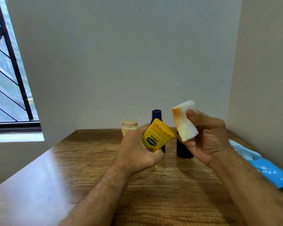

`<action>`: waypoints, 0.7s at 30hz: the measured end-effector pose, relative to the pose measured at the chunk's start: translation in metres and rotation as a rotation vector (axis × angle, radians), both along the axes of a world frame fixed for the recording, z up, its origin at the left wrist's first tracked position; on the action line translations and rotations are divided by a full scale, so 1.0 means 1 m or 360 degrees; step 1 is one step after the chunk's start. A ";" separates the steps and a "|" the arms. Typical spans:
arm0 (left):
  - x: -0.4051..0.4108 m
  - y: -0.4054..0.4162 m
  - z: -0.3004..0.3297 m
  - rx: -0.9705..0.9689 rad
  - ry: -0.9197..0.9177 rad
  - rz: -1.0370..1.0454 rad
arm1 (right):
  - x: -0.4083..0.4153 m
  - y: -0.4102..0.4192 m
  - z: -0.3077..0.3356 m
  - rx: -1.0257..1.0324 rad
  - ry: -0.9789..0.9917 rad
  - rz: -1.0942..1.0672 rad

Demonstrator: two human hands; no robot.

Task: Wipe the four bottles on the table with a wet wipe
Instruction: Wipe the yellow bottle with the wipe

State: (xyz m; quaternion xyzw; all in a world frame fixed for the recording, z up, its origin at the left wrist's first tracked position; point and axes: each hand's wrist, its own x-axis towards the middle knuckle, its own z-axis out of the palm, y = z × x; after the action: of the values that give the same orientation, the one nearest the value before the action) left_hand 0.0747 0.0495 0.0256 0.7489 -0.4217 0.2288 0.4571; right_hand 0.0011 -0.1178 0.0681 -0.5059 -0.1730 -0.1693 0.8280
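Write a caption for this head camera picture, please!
Left hand grips a yellow bottle; right hand holds a stained wet wipe.

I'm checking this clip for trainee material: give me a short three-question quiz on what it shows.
1. True or false: the left hand grips the yellow bottle above the table.
2. What does the right hand hold? A) the blue packet B) the stained wet wipe C) a dark blue bottle
3. How many dark blue bottles stand on the table?

Key:
1. True.
2. B, the wet wipe; the blue packet lies on the table.
3. Two: one with a cap showing, one partly hidden behind the right hand.
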 end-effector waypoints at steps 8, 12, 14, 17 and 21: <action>0.003 0.002 -0.001 0.0015 0.0008 0.0039 | 0.009 0.005 -0.004 -0.0460 -0.0032 -0.0384; 0.004 0.001 -0.002 0.0016 -0.0023 0.0091 | 0.008 0.010 -0.005 -0.0746 -0.0123 -0.0816; 0.005 0.001 -0.003 0.0026 -0.0033 0.0125 | 0.008 0.010 -0.006 -0.0840 -0.0164 -0.0950; 0.006 0.000 -0.003 0.0031 -0.0046 0.0170 | 0.007 0.010 -0.008 -0.0883 -0.0227 -0.0998; 0.007 0.000 -0.002 -0.0045 -0.0009 0.0195 | 0.006 0.013 -0.011 -0.0924 -0.0292 -0.0896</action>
State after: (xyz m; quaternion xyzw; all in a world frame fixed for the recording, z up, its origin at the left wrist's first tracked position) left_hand 0.0815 0.0494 0.0232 0.7661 -0.3731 0.2644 0.4517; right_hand 0.0071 -0.1048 0.0575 -0.7287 -0.1415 -0.3777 0.5535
